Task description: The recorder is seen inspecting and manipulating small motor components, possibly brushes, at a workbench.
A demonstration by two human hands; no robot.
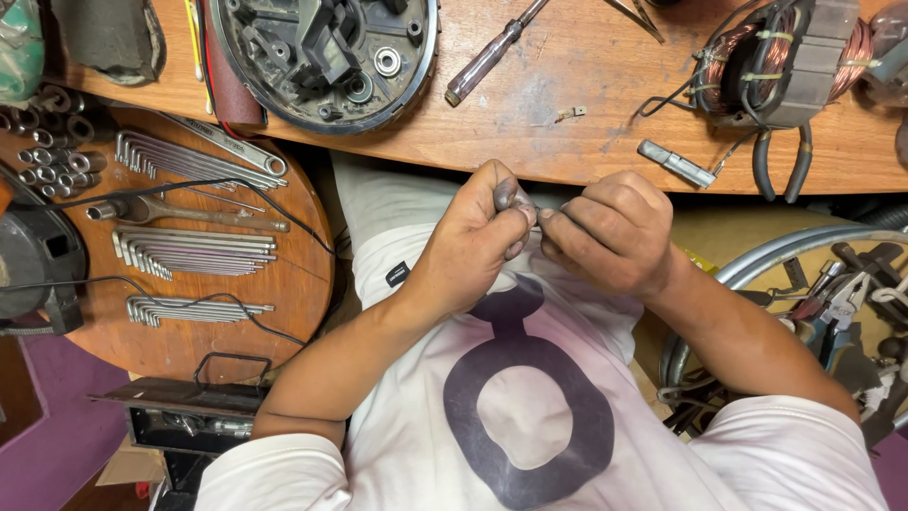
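Observation:
My left hand point(478, 237) and my right hand point(615, 232) meet over my lap, just below the wooden workbench edge point(530, 156). Both pinch one small grey metal part point(539, 210) between thumb and fingertips; most of it is hidden by the fingers. I wear a white shirt with a dark ring print point(530, 407).
On the bench lie a round motor housing point(322, 57), a screwdriver point(492, 52), a small metal clip point(571, 113), a flat metal piece point(676, 163), a copper-wound stator point(785, 57) and pliers point(780, 161). A round wooden board point(189, 237) at left holds hex keys, wrenches, sockets. Tools fill a tub point(842, 303) at right.

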